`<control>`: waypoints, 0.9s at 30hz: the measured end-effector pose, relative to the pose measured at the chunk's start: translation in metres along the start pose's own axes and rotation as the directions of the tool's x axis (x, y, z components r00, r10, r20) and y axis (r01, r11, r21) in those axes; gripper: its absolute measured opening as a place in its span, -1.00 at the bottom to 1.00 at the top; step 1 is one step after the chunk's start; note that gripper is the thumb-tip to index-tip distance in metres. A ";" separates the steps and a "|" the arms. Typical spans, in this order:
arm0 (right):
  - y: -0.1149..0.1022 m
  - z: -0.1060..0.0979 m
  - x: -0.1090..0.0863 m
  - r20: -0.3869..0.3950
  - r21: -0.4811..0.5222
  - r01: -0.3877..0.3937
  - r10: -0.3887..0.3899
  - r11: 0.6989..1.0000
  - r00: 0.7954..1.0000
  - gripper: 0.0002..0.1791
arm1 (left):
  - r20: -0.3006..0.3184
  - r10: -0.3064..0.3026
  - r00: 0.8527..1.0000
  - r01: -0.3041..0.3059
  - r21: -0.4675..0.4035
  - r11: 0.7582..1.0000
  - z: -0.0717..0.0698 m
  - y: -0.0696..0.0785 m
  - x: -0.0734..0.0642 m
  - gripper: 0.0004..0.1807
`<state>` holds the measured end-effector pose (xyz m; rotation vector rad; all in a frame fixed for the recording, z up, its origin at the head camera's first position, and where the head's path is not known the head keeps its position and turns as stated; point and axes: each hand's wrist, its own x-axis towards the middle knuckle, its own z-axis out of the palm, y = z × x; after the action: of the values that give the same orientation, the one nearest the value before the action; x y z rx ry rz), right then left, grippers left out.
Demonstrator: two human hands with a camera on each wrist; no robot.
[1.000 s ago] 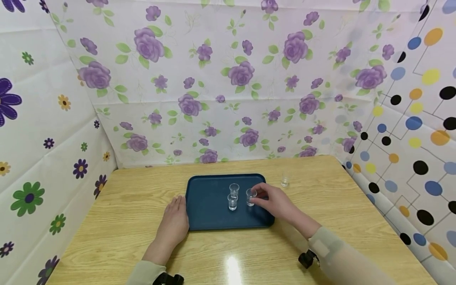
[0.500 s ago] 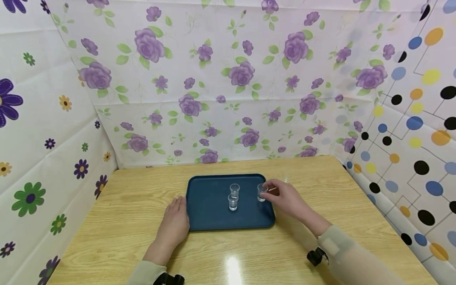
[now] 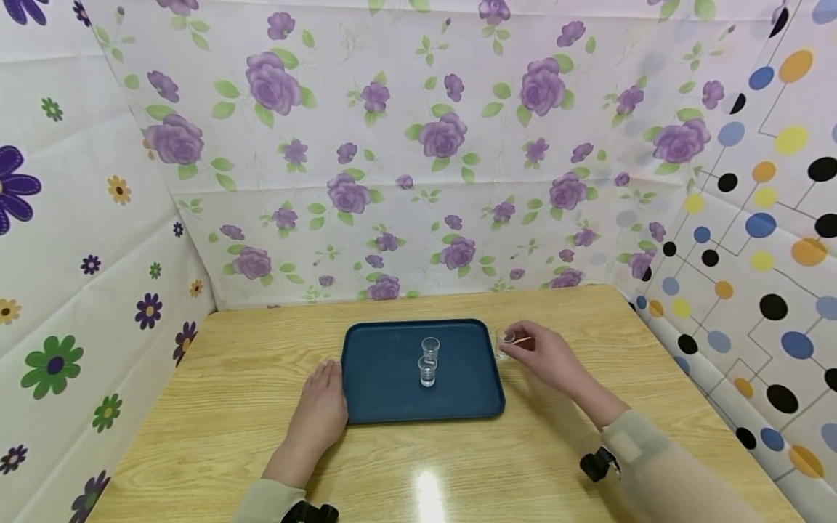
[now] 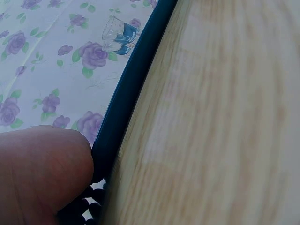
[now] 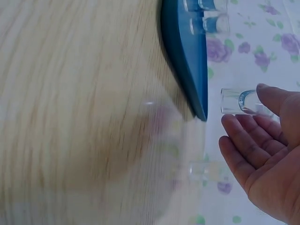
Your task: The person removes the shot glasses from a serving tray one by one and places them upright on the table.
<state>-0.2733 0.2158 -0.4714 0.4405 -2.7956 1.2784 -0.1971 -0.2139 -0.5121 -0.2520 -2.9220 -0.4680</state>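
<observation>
Two clear shot glasses, a front one (image 3: 427, 373) and a rear one (image 3: 430, 347), stand close together on a dark blue tray (image 3: 382, 381). My left hand (image 3: 320, 407) lies against the tray's left rim with its fingers straight. Just off the right rim, my right hand (image 3: 548, 357) pinches another shot glass (image 3: 501, 346) between thumb and fingers. It is upright; whether its base touches the table cannot be told. The right wrist view also has a faint further shot glass (image 5: 201, 170) beyond the tray, hidden behind my hand in the head view.
The tray lies on a wooden table (image 3: 261, 341) whose back edge meets a flowered cloth (image 3: 405, 232). A dotted cloth (image 3: 771, 276) hangs on the right, another flowered cloth (image 3: 98, 305) on the left. Each wrist wears a small black camera (image 3: 598, 465).
My right hand has carried the shot glass rightward, from over the tray to past its right rim. The left hand, the tray and its two glasses have stayed put.
</observation>
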 end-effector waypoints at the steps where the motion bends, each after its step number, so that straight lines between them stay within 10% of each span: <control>1: 0.002 -0.002 0.000 -0.003 -0.005 0.000 0.000 1.000 1.000 -0.64 | 0.000 -0.001 1.000 0.001 -0.001 1.000 0.001 0.000 0.000 -0.45; 27: 0.040 -0.046 -0.001 -0.101 -0.105 -0.094 0.084 0.990 0.991 -0.48 | 0.006 -0.005 1.000 0.005 0.007 1.000 0.004 -0.002 0.000 -0.44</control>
<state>-0.2873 0.2751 -0.4703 0.2444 -2.8147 1.1219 -0.1982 -0.2149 -0.5165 -0.2456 -2.9305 -0.4584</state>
